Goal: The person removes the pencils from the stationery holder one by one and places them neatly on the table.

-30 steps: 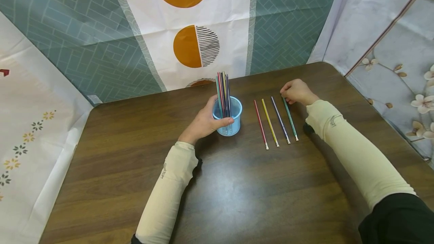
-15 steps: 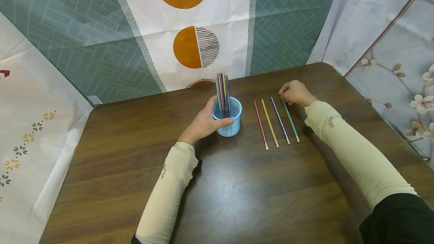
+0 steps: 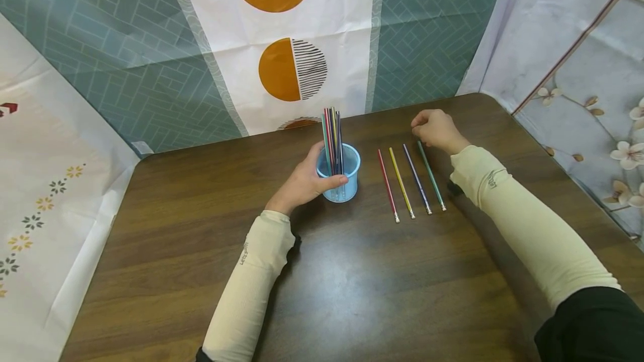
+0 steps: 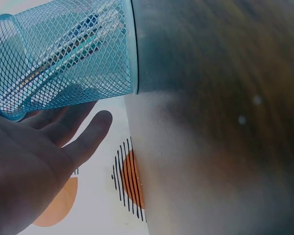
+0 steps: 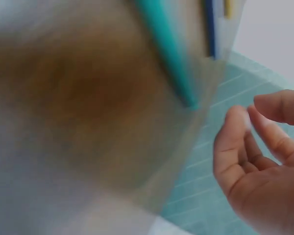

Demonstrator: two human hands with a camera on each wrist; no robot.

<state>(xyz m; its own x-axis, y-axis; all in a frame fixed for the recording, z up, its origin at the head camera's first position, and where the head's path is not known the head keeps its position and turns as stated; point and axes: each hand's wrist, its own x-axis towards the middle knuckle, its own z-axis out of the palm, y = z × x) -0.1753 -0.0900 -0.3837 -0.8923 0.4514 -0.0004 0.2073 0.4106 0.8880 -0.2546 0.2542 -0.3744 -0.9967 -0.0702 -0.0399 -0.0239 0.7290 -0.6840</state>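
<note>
My left hand grips a light-blue mesh pencil cup, its thumb across the near side. In the left wrist view the mesh wall shows pencils inside, with the hand against the cup. Several pencils stand upright in it. On the table to the right lie a red pencil, a yellow pencil, a blue pencil and a green pencil, spaced side by side. My right hand hovers just beyond the green one's far end. Its fingers are loosely bent, apart from the pencil in the right wrist view.
The brown wooden table has its far edge against a patterned wall hanging. A flowered sheet hangs at the right, and a pale cloth at the left.
My right hand has let go of the green pencil and risen slightly away from its far end. The pencil has shifted a little to the right; the left hand stays on the cup.
</note>
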